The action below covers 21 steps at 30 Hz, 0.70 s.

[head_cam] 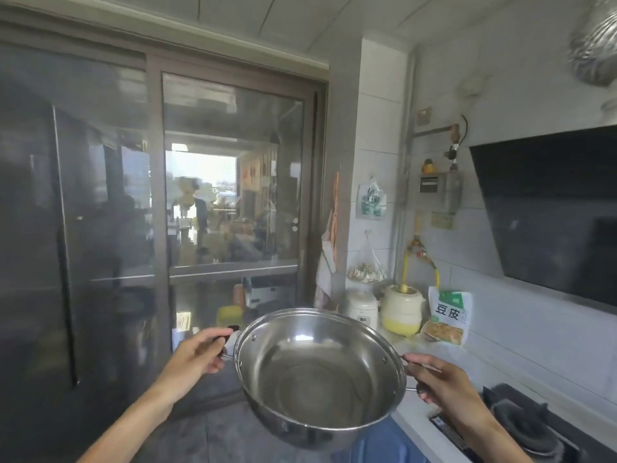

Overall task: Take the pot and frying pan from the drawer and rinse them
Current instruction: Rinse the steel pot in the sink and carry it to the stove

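Shiny round stainless-steel pot (320, 375) held in mid-air, tilted so its bare inside faces the camera. Left hand (195, 355) clasps the dark side handle left of the pot; right hand (440, 385) closes round the wire handle on its right. Black gas hob (531, 426) lies right of the pot (lower). Grey sliding glass door (230, 182) stands behind it.

The black side handles of the round stainless-steel pot (320, 372) are mostly covered by the two hands: left hand (197, 357), right hand (437, 385). Both forearms are cut by the lower edge. Right of the right hand, the black gas hob (527, 429) is cropped. Beyond the left hand, the room behind the glass sliding door (230, 182) is blurred.
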Available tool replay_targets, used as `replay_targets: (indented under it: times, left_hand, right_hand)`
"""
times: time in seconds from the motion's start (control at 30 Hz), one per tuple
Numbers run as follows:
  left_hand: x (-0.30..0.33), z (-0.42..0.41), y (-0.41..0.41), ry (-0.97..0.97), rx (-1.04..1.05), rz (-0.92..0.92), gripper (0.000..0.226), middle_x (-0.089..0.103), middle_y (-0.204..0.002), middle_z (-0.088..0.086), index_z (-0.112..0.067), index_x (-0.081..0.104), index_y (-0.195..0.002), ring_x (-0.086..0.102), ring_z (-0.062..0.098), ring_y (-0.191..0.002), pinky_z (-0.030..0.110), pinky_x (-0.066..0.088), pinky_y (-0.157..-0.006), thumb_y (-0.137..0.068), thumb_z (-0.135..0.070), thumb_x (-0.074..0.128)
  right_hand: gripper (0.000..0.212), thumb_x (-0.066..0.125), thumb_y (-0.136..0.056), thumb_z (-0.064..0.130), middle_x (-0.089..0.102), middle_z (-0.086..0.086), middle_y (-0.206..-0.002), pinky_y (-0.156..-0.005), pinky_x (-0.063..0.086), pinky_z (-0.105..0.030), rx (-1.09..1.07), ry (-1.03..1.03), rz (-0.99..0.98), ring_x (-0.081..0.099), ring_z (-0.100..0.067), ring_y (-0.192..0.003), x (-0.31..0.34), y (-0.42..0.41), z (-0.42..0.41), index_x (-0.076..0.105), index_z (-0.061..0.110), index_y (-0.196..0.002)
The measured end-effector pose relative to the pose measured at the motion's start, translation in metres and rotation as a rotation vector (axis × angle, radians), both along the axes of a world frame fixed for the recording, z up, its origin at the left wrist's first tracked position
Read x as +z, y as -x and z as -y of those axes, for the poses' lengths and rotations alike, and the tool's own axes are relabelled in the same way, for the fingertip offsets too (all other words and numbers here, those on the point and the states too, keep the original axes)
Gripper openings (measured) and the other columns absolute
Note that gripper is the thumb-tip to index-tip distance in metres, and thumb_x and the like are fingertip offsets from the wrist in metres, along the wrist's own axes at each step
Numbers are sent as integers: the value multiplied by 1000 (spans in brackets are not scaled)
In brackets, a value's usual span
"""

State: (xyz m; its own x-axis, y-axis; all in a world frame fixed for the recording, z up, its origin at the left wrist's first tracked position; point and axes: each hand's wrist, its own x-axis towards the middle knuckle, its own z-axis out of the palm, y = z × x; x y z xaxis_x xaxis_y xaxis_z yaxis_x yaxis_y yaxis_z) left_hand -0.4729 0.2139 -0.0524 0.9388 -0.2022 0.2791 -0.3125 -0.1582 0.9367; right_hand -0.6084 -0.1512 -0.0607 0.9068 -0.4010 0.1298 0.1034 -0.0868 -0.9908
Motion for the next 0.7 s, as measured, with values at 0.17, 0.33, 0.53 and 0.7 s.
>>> replay_targets:
  times: [0.17, 0.33, 0.53, 0.7]
  left_hand:
    - [-22, 74, -125, -26, -68, -30, 21, 64, -87, 14, -15, 65, -109, 61, 20, -73, 17, 54, -63, -93, -10, 52]
    - [-43, 161, -233, -74, -99, -12, 21, 65, -92, 16, -17, 65, -108, 61, 19, -72, 16, 54, -64, -93, -10, 52]
    - [-51, 268, -365, -159, -134, -23, 21, 65, -98, 15, -21, 63, -108, 61, 17, -72, 15, 53, -61, -94, -11, 51]
    - [-75, 338, -462, -219, -206, -82, 23, 65, -95, 13, -15, 62, -114, 61, 19, -77, 21, 54, -71, -95, -9, 50]
  right_hand:
    - [22, 66, -84, 12, 68, 2, -64, -50, 43, -18, -73, 19, -15, 47, -12, -49, -21, -95, 62, 66, 6, -106]
    - [21, 67, -84, 11, 65, 4, -60, -50, 42, -19, -130, 21, 7, 46, -12, -48, -46, -190, 143, 66, 5, -104]
    - [26, 68, -83, 16, 66, -2, -66, -58, 46, -24, -177, 46, -20, 52, -9, -51, -53, -300, 237, 65, 5, -106]
    - [28, 70, -81, 16, 66, -14, -76, -61, 50, -25, -214, 60, -70, 57, -16, -56, -70, -368, 297, 64, 5, -105]
